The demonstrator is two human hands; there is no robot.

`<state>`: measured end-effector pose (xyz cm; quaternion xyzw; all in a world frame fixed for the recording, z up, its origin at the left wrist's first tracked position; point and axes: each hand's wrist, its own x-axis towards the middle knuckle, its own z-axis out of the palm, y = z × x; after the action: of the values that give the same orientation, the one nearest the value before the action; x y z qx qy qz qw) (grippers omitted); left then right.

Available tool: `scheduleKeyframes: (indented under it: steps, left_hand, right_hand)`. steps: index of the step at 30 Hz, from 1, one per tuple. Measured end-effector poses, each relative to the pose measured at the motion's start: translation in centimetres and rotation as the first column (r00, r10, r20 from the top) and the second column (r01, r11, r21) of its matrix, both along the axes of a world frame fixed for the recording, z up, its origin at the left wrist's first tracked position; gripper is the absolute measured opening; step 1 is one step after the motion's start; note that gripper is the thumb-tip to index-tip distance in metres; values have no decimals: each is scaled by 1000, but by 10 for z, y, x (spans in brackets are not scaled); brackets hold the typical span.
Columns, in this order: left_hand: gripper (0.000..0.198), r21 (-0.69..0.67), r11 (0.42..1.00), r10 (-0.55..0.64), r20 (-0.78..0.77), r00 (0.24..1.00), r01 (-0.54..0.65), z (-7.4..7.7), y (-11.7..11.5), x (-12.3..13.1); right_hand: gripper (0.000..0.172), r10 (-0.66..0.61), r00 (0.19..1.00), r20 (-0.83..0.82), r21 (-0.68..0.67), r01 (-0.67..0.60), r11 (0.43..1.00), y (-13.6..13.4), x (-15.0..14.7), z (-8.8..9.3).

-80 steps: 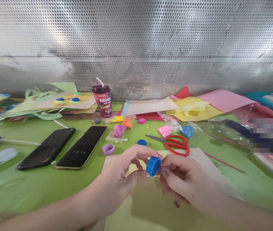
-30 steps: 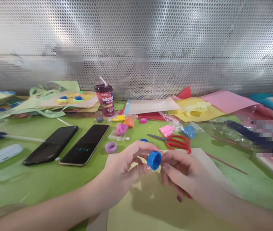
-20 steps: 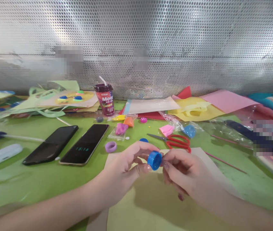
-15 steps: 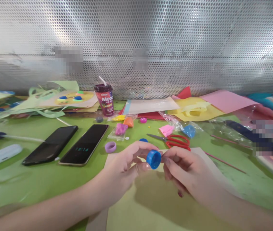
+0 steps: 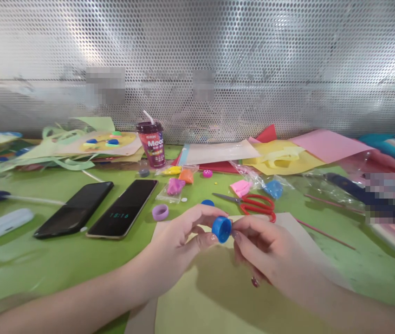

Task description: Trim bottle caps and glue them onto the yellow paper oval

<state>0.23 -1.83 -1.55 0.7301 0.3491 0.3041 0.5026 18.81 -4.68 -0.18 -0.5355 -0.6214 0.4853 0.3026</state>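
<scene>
A blue bottle cap, its hollow side turned toward me and to the right, is pinched between the thumb and forefinger of my left hand. My right hand is closed in a pinch, its thumb and forefinger tips at the cap's right rim; anything between them is too small to make out. Both hands hover over yellowish paper. Just behind the left fingers, another blue cap shows partly. A purple ring-shaped cap stands left of the hands, and red-handled scissors lie behind the right one.
Two phones lie on the green table at left, beside a white case. Small bags of coloured clay and a drink cup stand farther back. Coloured paper lines the perforated metal wall.
My right fingertips have shifted slightly left, onto the cap's rim. The cap has turned a little further to the right in my left hand.
</scene>
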Motion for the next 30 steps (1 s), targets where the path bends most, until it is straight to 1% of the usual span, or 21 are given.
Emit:
scheduleKeyframes:
  steps: [6, 11, 15, 20, 24, 30]
  left_hand:
    - [29, -13, 1000, -9, -22, 1000, 8, 0, -1, 1]
    - [26, -46, 999, -23, -51, 998, 21, 2, -2, 2]
    - [25, -51, 998, -47, -27, 999, 45, 5, -1, 3]
    - [25, -27, 999, -48, -20, 999, 47, 7, 0, 3]
    - [26, -23, 998, -50, 3, 999, 50, 5, -1, 3]
    - [26, -11, 999, -45, 35, 998, 46, 1, -2, 1]
  right_hand:
    - [15, 33, 997, 75, 38, -36, 999, -1, 0, 3]
    - [14, 31, 995, 91, 46, -35, 998, -2, 1, 3]
    - [14, 43, 996, 78, 54, -47, 997, -1, 2, 2]
    - [15, 18, 1000, 22, 69, -19, 997, -1, 3, -1]
    - [13, 14, 1000, -2, 62, -14, 998, -1, 3, 0]
    - [11, -9, 999, -32, 11, 9, 1000, 0, 3, -1]
